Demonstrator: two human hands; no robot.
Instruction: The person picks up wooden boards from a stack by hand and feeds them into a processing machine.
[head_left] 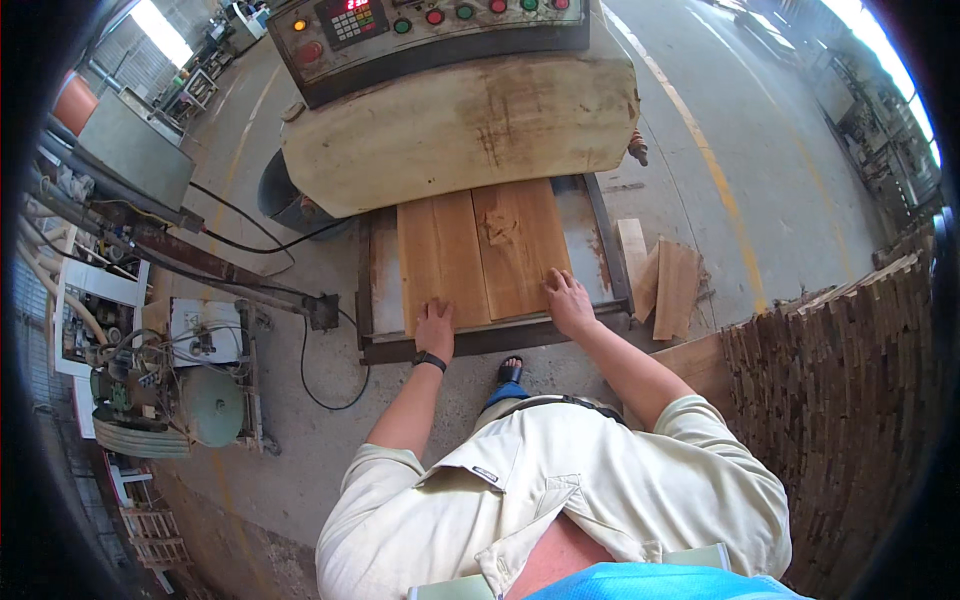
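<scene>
Two wooden boards lie side by side on the machine's flat bed, their far ends under its cream-coloured hood. On the near end of the left board rests my left hand, fingers spread on the wood. My right hand touches the right edge of the right board near its close corner, its fingers extended. A dark knotty patch marks the right board. Hardly any gap shows between the boards.
Above the hood is a control panel with buttons and a red display. Loose wood offcuts lie right of the bed. A tall stack of wood strips stands at the right. A compressor and black cables are at the left.
</scene>
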